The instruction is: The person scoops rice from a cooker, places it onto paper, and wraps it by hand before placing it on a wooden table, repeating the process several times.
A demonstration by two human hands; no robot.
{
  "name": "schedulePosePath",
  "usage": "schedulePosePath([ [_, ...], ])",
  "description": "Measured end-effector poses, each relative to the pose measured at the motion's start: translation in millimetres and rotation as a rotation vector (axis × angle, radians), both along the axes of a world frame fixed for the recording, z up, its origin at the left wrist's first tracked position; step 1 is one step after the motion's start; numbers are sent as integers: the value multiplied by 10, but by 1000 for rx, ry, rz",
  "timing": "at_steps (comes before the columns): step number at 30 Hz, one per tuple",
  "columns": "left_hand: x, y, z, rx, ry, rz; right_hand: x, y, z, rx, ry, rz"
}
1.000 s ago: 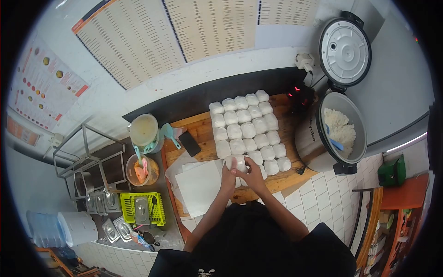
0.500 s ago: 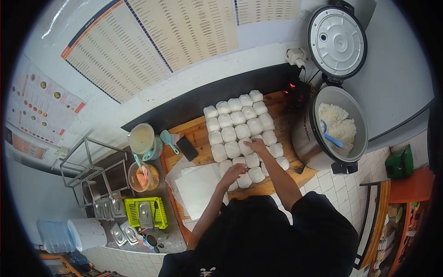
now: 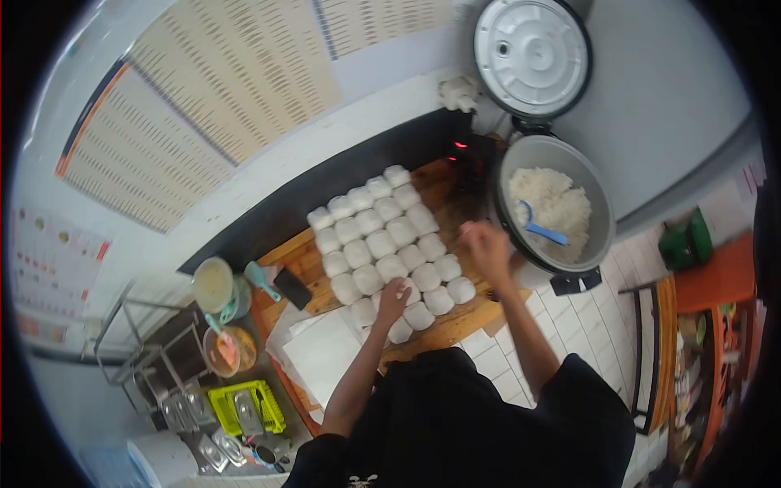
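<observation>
Rows of rounded white paper-wrapped bundles [image 3: 381, 244] cover much of the wooden table. My left hand [image 3: 394, 298] is over the near rows, its fingers slightly apart and touching the top of one bundle. It holds none of them. My right hand [image 3: 488, 248] is raised to the right of the bundles, beside the rice cooker [image 3: 600, 236], and is smeared by motion. Its fingers look curled in, and nothing shows in them. White rice [image 3: 561, 199] fills part of the open cooker, with a blue rice scoop [image 3: 547, 234] resting in it.
White paper sheets [image 3: 321, 356] lie left of the bundles, below a black phone [image 3: 292, 289] and a turquoise scoop [image 3: 261, 280]. Farther left are tubs [image 3: 213, 285], a yellow-green basket [image 3: 272, 407] and metal lids [image 3: 213, 452]. The cooker's raised lid [image 3: 533, 55] stands at the back right.
My right hand has left the bundles and moved right, toward the cooker. My left hand stays over the near bundles. The whole view has shifted and turned.
</observation>
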State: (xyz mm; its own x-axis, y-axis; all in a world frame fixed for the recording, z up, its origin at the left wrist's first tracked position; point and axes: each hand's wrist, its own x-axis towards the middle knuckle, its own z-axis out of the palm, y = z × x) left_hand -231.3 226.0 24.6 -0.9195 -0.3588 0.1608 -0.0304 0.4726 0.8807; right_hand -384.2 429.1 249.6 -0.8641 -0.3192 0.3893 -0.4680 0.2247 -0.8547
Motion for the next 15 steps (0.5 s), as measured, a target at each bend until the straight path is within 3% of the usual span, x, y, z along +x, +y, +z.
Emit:
schedulePosePath([
  [1, 26, -11, 7, 86, -45, -31, -125, 221, 206, -95, 14, -174],
  [3, 139, -9, 252, 87, -108, -87, -624, 827, 298, 266, 193, -413],
  [5, 283, -4, 483, 261, -167, -129, -1038, 1428, 111, 728, 349, -401],
  [8, 566, -76, 503, 359, -249, -139, -1502, 1939, -268, 1234, -189, -72],
  [12, 893, -181, 456, 377, -277, -90, -1617, 1900, -480, 1341, -385, 121],
  [15, 1156, -277, 515, 366, -299, -30, -1742, 1852, -629, 1398, -300, 114],
])
